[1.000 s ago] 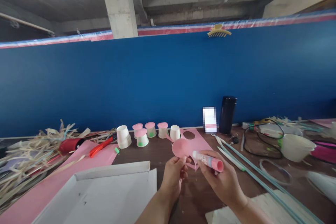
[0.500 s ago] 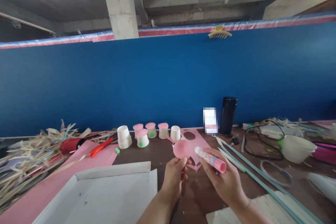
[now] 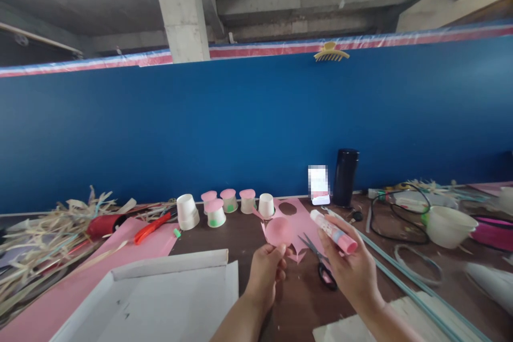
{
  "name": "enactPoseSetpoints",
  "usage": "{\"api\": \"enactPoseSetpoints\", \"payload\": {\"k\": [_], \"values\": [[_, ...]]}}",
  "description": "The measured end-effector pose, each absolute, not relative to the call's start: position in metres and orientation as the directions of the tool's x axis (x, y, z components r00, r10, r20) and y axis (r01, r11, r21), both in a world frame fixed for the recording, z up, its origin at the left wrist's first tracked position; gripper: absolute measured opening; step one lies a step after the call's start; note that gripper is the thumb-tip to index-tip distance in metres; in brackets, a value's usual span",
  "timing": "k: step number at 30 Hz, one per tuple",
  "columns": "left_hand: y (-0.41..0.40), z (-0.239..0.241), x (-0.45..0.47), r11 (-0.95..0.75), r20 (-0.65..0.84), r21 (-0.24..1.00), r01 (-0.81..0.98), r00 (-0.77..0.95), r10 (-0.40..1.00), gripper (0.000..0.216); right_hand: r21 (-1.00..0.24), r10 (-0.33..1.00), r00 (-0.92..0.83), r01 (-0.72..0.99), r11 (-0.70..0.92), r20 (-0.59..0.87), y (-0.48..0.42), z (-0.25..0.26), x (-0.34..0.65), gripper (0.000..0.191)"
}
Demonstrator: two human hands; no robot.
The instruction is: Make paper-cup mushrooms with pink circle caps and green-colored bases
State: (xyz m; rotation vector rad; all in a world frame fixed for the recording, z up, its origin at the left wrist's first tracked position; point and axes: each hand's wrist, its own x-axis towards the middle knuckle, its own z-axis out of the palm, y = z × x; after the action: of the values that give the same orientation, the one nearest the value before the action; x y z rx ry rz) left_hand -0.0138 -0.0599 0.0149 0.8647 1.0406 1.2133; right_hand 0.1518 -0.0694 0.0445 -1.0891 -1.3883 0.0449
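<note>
My left hand [image 3: 265, 272] pinches a pink paper disc [image 3: 278, 231] upright by its lower edge. My right hand [image 3: 352, 272] is closed round a glue stick [image 3: 333, 232] with a white tip and pink end, held a little to the right of the disc and apart from it. Between my hands on the brown table lie scissors [image 3: 320, 259] with black handles, partly on a pink paper sheet [image 3: 298, 214] with round holes cut out. A row of small upturned paper cups [image 3: 224, 206], some topped with pink discs, stands behind.
A white cardboard tray [image 3: 160, 299] lies at front left. Dried straw [image 3: 44, 235], a red cutter [image 3: 152, 227] and pink sheets are on the left. A black flask [image 3: 345, 177], cables, a white bowl [image 3: 447, 226] and green rods [image 3: 401, 278] are on the right. A blue wall panel backs the table.
My right hand has drawn the glue stick away from the disc to the right, uncovering the scissors on the table. The left hand keeps the disc almost still.
</note>
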Motion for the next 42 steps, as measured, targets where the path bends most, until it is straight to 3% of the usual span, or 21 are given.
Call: {"api": "enactPoseSetpoints", "payload": {"k": [9, 29, 42], "values": [[-0.058, 0.012, -0.015, 0.181, -0.176, 0.951, -0.251, 0.04, 0.983, 0.035, -0.681, 0.616, 0.321, 0.496, 0.538, 0.72, -0.067, 0.046, 0.156, 0.034], [-0.059, 0.012, -0.014, 0.184, -0.179, 0.957, -0.224, 0.04, 0.983, 0.034, -0.667, 0.619, 0.293, 0.512, 0.541, 0.728, -0.068, 0.044, 0.156, 0.035], [-0.05, 0.02, -0.015, 0.156, -0.156, 0.938, -0.31, 0.024, 0.987, 0.032, -0.7, 0.627, 0.336, 0.482, 0.527, 0.703, -0.057, 0.037, 0.164, 0.034]]}}
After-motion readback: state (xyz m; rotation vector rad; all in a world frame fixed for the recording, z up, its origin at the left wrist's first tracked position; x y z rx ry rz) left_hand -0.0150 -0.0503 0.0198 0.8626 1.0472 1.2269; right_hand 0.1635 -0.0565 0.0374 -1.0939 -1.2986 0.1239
